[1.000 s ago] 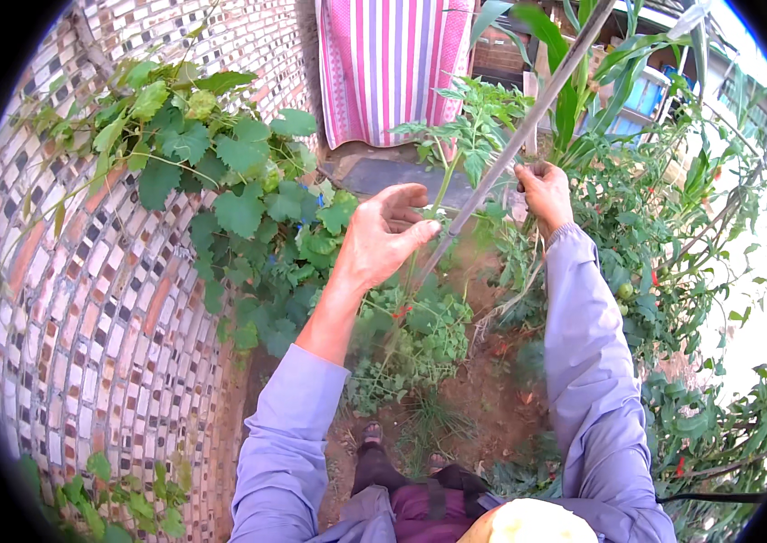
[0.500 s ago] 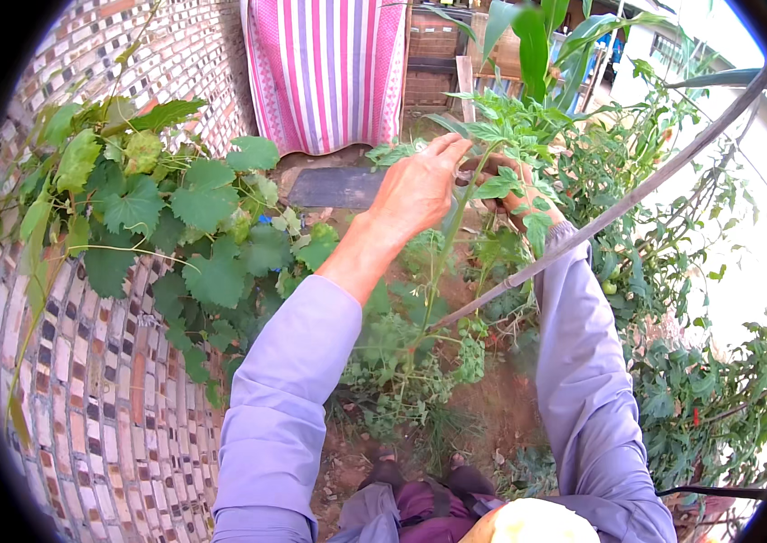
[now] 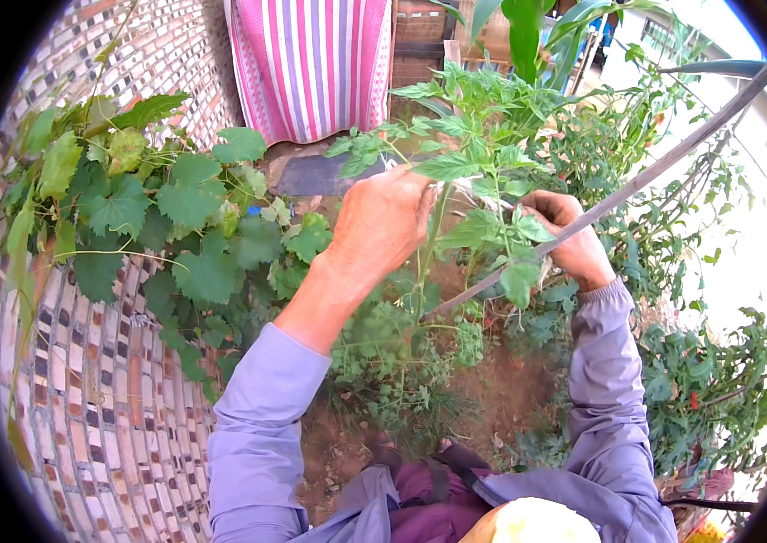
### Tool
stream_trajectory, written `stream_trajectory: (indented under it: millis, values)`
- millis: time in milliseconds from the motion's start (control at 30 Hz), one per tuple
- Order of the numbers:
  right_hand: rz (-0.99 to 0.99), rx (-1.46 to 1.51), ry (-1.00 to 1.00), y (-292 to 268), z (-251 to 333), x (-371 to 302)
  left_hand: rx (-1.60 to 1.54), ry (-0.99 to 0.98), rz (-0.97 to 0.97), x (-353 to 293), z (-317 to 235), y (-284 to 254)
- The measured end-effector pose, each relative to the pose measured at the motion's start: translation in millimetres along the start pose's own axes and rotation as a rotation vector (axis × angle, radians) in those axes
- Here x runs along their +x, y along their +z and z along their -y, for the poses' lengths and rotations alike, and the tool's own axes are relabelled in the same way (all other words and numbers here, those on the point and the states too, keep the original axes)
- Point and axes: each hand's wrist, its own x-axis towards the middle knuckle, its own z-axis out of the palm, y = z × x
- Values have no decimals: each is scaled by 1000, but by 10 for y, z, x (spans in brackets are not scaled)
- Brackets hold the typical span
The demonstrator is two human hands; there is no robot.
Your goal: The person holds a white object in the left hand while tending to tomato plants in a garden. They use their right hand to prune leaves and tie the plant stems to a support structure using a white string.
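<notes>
A leafy tomato plant point(image 3: 483, 118) rises in front of me, its green stem point(image 3: 433, 231) between my two hands. At the left of the stem is my left hand point(image 3: 383, 213), fingers closed, with a whitish bit of a thin pale strip point(image 3: 467, 187) showing above its knuckles. The strip passes by the stem toward my right hand point(image 3: 569, 237), whose fingers are curled and pinched on it. Leaves partly cover the strip and the fingertips. A long wooden stake point(image 3: 637, 195) slants from lower middle to upper right, crossing close to my right hand.
Grapevine leaves point(image 3: 207, 267) hang against a brick wall point(image 3: 112, 380) at the left. A pink striped cloth point(image 3: 316, 72) hangs at the back, above a dark slab point(image 3: 311, 176). More tomato plants point(image 3: 709, 380) crowd the right side. Low weeds point(image 3: 402, 380) grow on the bare soil.
My hands have moved apart: the right has drawn to the right and lower, the left slightly left and down. The pale strip now shows between them, and the plant's top leans left.
</notes>
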Motion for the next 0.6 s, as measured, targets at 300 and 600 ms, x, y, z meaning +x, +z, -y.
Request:
stream_trajectory:
  millis: [300,600]
  values:
    - [-215,794,439,414,274,-1192,-513,-296,-135,-371,-530,86]
    - [-190,944,358,389,195,-928,-740,-475,-90,-574,-1029,201]
